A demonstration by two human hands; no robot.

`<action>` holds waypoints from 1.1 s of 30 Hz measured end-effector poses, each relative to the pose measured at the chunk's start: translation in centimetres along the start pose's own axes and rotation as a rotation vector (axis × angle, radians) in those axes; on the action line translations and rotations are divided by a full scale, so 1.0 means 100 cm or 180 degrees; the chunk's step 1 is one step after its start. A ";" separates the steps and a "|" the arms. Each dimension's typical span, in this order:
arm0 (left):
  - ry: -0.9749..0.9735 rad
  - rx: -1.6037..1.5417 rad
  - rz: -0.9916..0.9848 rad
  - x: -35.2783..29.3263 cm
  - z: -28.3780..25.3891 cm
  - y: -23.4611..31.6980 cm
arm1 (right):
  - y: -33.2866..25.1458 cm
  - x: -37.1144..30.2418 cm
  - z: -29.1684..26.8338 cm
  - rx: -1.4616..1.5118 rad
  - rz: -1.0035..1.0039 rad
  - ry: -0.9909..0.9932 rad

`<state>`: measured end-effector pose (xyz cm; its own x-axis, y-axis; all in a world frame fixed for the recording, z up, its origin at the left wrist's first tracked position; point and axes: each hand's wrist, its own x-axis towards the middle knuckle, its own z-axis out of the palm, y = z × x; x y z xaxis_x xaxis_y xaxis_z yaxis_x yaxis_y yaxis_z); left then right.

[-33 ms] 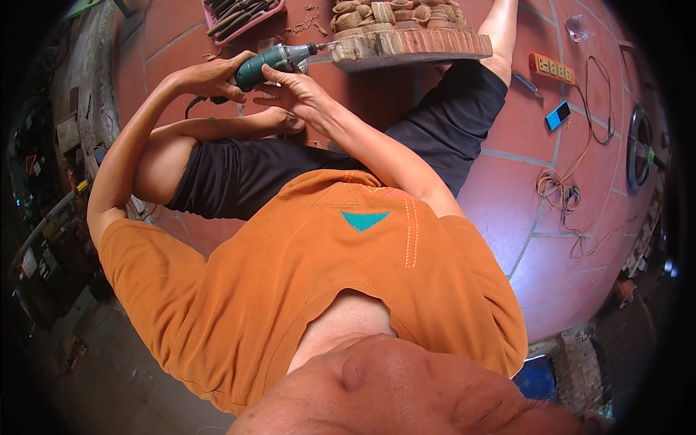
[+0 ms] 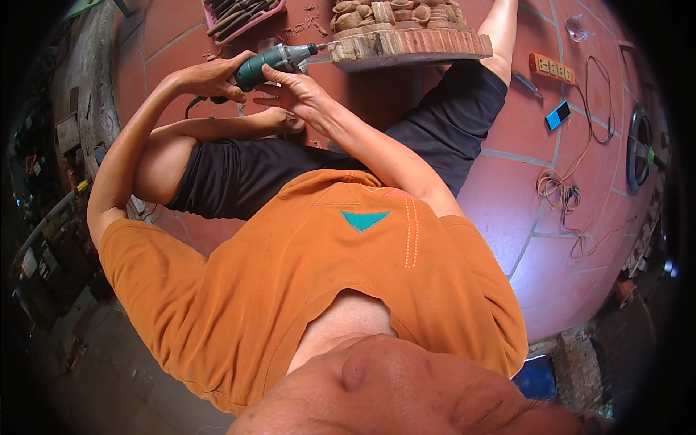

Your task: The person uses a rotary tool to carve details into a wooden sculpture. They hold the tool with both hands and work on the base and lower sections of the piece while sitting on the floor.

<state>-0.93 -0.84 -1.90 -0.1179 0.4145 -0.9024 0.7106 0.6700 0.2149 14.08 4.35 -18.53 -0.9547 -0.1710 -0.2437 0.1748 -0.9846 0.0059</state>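
Gripping the green rotary tool rearward with my left hand, I'd steady it with my right hand (thumb against its body, fingers spread), pressure light: its bit points right, at the far carved wood's left edge.

The rotary tool over there is green with a grey nose, the carved wood brown; I see an orange shirt with a teal triangle and pale dashed stitching, black shorts, a pink basket, red tiles lined in grey
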 end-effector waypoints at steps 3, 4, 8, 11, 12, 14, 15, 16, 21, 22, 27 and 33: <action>-0.0020 0.0007 -0.0001 0.003 -0.004 0.000 | -0.001 0.004 -0.003 -0.0020 -0.0042 -0.0024; -0.0043 0.0006 -0.0012 0.004 -0.006 0.001 | -0.001 0.004 -0.004 -0.0013 -0.0091 -0.0034; -0.0140 -0.0168 0.0019 0.002 -0.006 0.008 | 0.002 -0.001 -0.001 0.0109 -0.0141 0.0030; -0.0208 -0.0186 0.0057 0.003 -0.006 0.007 | 0.006 -0.006 0.002 0.0170 -0.0161 0.0009; -0.0241 -0.0251 0.0042 0.003 -0.007 0.007 | 0.006 -0.005 0.002 0.0159 -0.0170 0.0026; -0.0243 -0.0281 0.0015 0.001 -0.007 0.008 | 0.006 -0.004 0.004 0.0131 -0.0192 0.0054; -0.0213 -0.0246 0.0004 0.000 -0.008 0.010 | 0.004 -0.004 0.005 0.0094 -0.0196 0.0067; -0.0183 -0.0212 -0.0006 -0.001 -0.008 0.011 | 0.002 -0.004 0.005 0.0058 -0.0200 0.0082; 0.0091 0.0076 0.0067 0.003 -0.003 -0.003 | 0.000 0.005 0.001 -0.0029 -0.0166 -0.0034; 0.0143 0.0144 0.0108 0.003 -0.001 -0.007 | -0.001 0.005 0.002 -0.0039 -0.0160 -0.0042; 0.0102 0.0077 0.0051 0.004 -0.001 -0.003 | -0.001 0.004 -0.002 -0.0084 -0.0191 -0.0041; -0.0212 -0.0189 0.0105 0.002 -0.005 0.010 | 0.006 -0.008 0.002 0.0099 -0.0163 0.0070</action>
<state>-0.61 0.18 -1.72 -0.0474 0.3964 -0.9168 0.6706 0.6929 0.2649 14.89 3.88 -18.17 -0.9565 -0.1199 -0.2658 0.1181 -0.9927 0.0229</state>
